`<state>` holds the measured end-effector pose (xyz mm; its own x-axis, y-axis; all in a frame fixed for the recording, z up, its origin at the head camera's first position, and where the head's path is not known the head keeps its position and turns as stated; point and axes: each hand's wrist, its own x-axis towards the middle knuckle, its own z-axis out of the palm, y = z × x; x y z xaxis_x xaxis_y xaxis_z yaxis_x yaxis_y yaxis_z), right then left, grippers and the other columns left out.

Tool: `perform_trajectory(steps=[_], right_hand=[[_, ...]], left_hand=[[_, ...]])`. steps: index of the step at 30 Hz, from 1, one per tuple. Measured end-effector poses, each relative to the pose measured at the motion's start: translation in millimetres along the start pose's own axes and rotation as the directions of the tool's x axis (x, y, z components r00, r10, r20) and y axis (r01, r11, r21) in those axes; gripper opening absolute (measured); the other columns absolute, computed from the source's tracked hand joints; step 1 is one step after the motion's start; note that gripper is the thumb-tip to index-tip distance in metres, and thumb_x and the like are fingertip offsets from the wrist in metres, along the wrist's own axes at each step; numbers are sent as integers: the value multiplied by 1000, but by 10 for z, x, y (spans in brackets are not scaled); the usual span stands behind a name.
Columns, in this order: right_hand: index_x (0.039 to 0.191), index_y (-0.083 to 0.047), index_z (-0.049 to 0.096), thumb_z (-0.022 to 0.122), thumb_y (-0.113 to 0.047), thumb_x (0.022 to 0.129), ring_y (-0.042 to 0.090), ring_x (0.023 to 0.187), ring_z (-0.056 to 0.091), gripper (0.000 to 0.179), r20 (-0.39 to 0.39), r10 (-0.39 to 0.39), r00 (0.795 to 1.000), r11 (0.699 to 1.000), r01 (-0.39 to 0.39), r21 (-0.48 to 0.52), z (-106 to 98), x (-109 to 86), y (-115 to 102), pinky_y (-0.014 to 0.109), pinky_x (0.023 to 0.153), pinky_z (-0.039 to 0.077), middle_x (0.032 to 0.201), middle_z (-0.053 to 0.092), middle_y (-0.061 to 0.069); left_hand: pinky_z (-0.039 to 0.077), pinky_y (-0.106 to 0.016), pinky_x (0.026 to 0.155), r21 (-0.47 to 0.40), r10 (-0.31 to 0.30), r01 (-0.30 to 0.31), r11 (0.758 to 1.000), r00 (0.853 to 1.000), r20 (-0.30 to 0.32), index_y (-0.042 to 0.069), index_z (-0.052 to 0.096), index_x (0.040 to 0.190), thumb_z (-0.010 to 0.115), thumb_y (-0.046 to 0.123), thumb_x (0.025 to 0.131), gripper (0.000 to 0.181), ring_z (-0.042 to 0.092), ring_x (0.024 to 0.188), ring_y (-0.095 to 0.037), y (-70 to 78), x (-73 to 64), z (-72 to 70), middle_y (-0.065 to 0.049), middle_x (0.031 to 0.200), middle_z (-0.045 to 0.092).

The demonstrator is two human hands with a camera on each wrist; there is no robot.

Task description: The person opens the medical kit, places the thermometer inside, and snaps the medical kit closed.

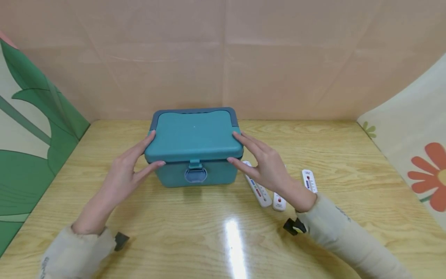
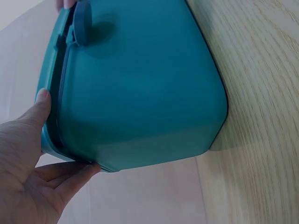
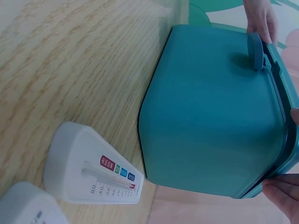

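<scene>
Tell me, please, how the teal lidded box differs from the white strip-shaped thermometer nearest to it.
The teal lidded box is much bulkier than the slim white strip-shaped thermometer. The box stands upright, while the thermometer lies flat. The left hand and right hand grip the box; neither holds the thermometer. The box bears a front clasp; the thermometer, a printed scale. Both rest on the wood-grained table.

Left fingers [image 1: 142,145], right fingers [image 1: 248,143] hold teal box lid [image 1: 195,135]; thermometers [image 1: 259,191] at right.
</scene>
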<state>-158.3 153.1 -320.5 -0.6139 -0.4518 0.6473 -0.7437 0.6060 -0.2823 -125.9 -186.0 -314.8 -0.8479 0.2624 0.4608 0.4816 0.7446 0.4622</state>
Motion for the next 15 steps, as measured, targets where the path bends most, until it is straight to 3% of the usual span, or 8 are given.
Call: perform_trajectory(steps=[15], right_hand=[[139, -7, 50, 58, -49, 92, 34, 112, 62, 64, -19, 5, 1000, 998, -4, 70, -63, 86, -5, 47, 88, 57, 130, 59, 20]], left_hand=[[48, -60, 94, 9, -22, 22, 1000, 1000, -16, 18, 34, 150, 71, 19, 87, 74, 55, 118, -43, 62, 44, -72, -25, 137, 51]])
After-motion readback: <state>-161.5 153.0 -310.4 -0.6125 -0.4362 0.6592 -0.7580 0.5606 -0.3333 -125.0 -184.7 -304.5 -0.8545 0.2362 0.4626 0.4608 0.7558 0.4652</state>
